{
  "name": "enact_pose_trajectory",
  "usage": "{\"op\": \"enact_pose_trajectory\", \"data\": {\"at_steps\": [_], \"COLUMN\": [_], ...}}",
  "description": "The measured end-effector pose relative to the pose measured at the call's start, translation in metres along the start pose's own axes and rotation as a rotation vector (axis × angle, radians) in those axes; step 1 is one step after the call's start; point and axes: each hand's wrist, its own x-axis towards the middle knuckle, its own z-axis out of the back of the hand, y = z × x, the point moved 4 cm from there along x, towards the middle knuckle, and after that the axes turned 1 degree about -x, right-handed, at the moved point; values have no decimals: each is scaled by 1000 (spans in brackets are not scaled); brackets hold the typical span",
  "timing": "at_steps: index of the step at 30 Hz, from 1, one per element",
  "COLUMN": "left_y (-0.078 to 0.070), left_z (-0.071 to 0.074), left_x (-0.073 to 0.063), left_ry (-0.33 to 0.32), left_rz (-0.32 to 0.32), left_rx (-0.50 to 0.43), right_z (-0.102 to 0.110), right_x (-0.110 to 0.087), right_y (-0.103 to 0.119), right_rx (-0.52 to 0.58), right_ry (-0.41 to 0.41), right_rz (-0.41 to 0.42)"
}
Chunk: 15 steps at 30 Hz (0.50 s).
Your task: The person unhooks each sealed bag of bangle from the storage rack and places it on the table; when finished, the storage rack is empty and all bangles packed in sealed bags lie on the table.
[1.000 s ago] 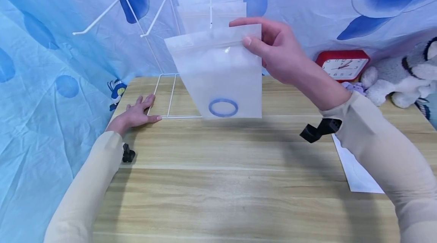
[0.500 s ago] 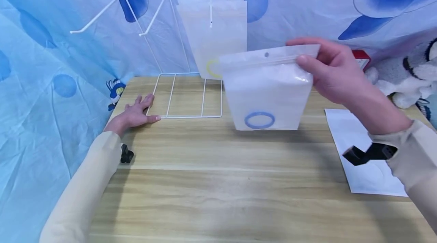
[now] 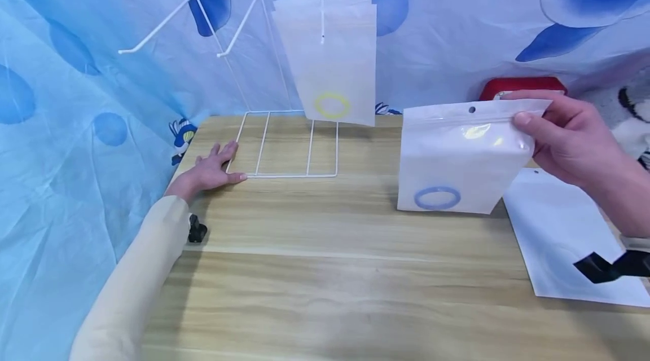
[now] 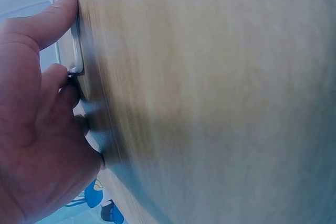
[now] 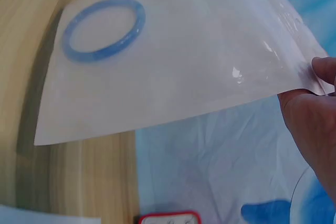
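Note:
My right hand point(image 3: 574, 135) pinches the top right corner of a white zip bag point(image 3: 457, 152) between thumb and fingers. A blue ring point(image 3: 437, 198) shows through the bag's lower left, and a hang hole pierces its top strip. At the left, my left hand point(image 3: 210, 170) rests with spread fingers on the front left corner of a white wire rack point(image 3: 294, 175). In the left wrist view its thumb point(image 4: 60, 11) lies along the rack's wire. Another white bag point(image 3: 350, 62), with a yellow ring point(image 3: 332, 106) inside, hangs from the rack's right hook along with at least one more behind.
A flat white bag point(image 3: 569, 237) lies on the wooden table point(image 3: 355, 293) at the right, partly behind my right arm. Behind that hand stand a red clock point(image 3: 523, 86) and a grey-white plush toy point(image 3: 629, 101). Two bare rack hooks point(image 3: 152, 31) jut forward at the left.
My right hand has carried the bag with the blue ring rightward and down, away from the rack. The hanging bag with the yellow ring has come into view. My left hand stays on the rack.

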Motion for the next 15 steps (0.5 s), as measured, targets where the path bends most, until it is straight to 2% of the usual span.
{"op": "enact_pose_trajectory", "data": {"at_steps": [5, 10, 15], "left_y": [4, 5, 3], "left_z": [4, 2, -1], "left_x": [-3, -1, 2], "left_ry": [-3, 11, 20], "left_rz": [-5, -15, -18], "left_rx": [-15, -21, -17], "right_z": [16, 33, 53], "right_x": [-2, 4, 10], "right_y": [-5, -9, -14], "right_rx": [-89, -76, -122], "right_ry": [-48, -72, -197], "right_rz": [-44, -70, -174]}}
